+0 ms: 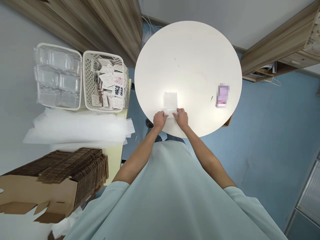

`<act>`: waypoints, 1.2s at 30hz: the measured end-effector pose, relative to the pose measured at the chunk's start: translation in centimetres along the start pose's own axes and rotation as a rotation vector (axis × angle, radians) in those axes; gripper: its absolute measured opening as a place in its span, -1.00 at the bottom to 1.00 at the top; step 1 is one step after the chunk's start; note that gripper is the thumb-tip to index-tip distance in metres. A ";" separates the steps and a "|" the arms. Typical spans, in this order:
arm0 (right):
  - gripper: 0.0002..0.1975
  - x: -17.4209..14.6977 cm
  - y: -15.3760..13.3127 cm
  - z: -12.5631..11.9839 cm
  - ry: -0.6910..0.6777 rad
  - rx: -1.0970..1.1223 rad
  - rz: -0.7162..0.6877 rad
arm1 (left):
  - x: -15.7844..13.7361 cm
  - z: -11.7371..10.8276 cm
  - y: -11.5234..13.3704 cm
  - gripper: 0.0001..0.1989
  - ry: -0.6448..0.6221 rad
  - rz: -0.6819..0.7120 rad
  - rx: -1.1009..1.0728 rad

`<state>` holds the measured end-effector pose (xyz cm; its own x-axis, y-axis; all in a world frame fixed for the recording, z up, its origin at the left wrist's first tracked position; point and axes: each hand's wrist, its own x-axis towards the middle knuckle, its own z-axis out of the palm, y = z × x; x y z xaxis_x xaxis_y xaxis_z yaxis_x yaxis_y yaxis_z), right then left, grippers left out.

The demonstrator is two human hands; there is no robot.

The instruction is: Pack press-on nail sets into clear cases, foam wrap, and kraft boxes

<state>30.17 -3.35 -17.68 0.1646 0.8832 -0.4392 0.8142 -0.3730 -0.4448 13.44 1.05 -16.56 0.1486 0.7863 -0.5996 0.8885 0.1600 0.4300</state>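
Note:
On the near part of the round white table (187,50) lies a small whitish foam sheet (170,100), partly folded at its near end. My left hand (159,120) grips the near left edge of the sheet, with the thumb pointing inward over it. At the near right edge, my right hand (182,118) holds it in the same way, fingers curled and thumb on top. Whether anything is wrapped inside the fold I cannot tell.
A blurred purple item (222,96) lies at the table's right. Left stand a basket of clear plastic boxes (60,76), a white basket (86,83) with blister packs and cards, a pile of white foam sheets (80,128) and stacked flattened cardboard boxes (75,166).

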 end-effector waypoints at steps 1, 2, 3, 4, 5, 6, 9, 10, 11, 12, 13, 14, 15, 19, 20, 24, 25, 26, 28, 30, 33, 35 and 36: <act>-0.54 0.4 -0.1 -0.1 0.004 -0.011 0.016 | 0.1 0.0 0.2 -0.78 0.015 -0.011 0.014; -0.53 0.6 -0.3 -0.1 0.022 -0.027 0.015 | 0.2 0.1 0.4 -0.77 0.039 -0.014 0.030; -0.52 0.8 -0.4 -0.1 0.049 -0.046 -0.003 | 0.3 0.3 0.6 -0.71 0.071 -0.001 0.051; -0.52 0.9 -0.6 -0.1 0.076 -0.066 -0.040 | 0.4 0.5 0.6 -0.62 0.106 0.038 0.077; -0.55 0.9 -0.7 0.0 0.096 -0.086 -0.092 | 0.5 0.7 0.6 -0.55 0.133 0.101 0.106; -0.57 0.8 -0.7 0.2 0.101 -0.101 -0.153 | 0.6 1.0 0.6 -0.52 0.142 0.181 0.135; -0.54 0.2 -0.4 0.8 0.053 -0.113 -0.305 | 1.0 1.9 0.1 -0.44 0.069 0.406 0.191; -0.52 -0.2 -0.2 1.1 0.034 -0.107 -0.332 | 0.9 2.1 -0.2 -0.41 0.041 0.449 0.200; -0.51 -0.7 0.1 1.3 0.019 -0.101 -0.348 | 0.8 2.3 -0.5 -0.38 0.020 0.480 0.208; -0.48 -1.3 0.4 1.5 0.005 -0.096 -0.357 | 0.5 2.5 -0.9 -0.38 0.006 0.503 0.218; -0.44 -2.0 0.7 1.8 -0.010 -0.092 -0.364 | 0.0 2.6 -1.3 -0.38 -0.006 0.523 0.231; -0.40 -2.8 1.1 2.0 -0.028 -0.089 -0.370 | -0.7 2.8 -1.8 -0.40 -0.022 0.542 0.246; -0.37 -3.7 1.4 2.2 -0.047 -0.087 -0.372 | -1.4 2.9 -2.3 -0.41 -0.042 0.559 0.261; -0.39 -7.0 2.5 3.1 -0.113 -0.075 -0.384 | -4.5 3.1 -4.2 -0.35 -0.127 0.614 0.299; -0.40 -7.6 2.7 3.2 -0.128 -0.072 -0.394 | -5.0 3.1 -4.6 -0.34 -0.148 0.621 0.304; -0.39 -8.0 3.4 2.7 -0.180 -0.066 -0.446 | -5.4 2.9 -5.4 -0.37 -0.203 0.590 0.276; -0.38 -7.7 3.6 2.4 -0.189 -0.066 -0.461 | -5.2 2.7 -5.4 -0.38 -0.211 0.578 0.255; -0.39 -7.4 3.7 2.1 -0.195 -0.067 -0.478 | -4.9 2.4 -5.4 -0.39 -0.219 0.567 0.230; -0.40 -6.6 3.8 1.5 -0.195 -0.068 -0.505 | -4.5 1.8 -5.3 -0.40 -0.239 0.549 0.171; -0.43 -5.8 3.6 1.0 -0.178 -0.070 -0.508 | -4.2 1.0 -5.1 -0.43 -0.246 0.507 0.108; -0.48 -4.5 2.8 0.6 -0.139 -0.095 -0.439 | -3.4 -0.2 -4.3 -0.49 -0.206 0.392 0.014; -0.49 -3.3 1.9 0.3 -0.097 -0.117 -0.373 | -2.6 -0.7 -3.3 -0.56 -0.179 0.303 -0.008; -0.49 -2.6 1.5 0.2 -0.070 -0.125 -0.347 | -2.0 -0.9 -2.8 -0.60 -0.171 0.255 0.001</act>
<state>30.86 -6.24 -17.32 -0.1681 0.9279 -0.3328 0.8773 -0.0131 -0.4798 10.29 -0.45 -15.95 0.4374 0.6894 -0.5774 0.8139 -0.0304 0.5802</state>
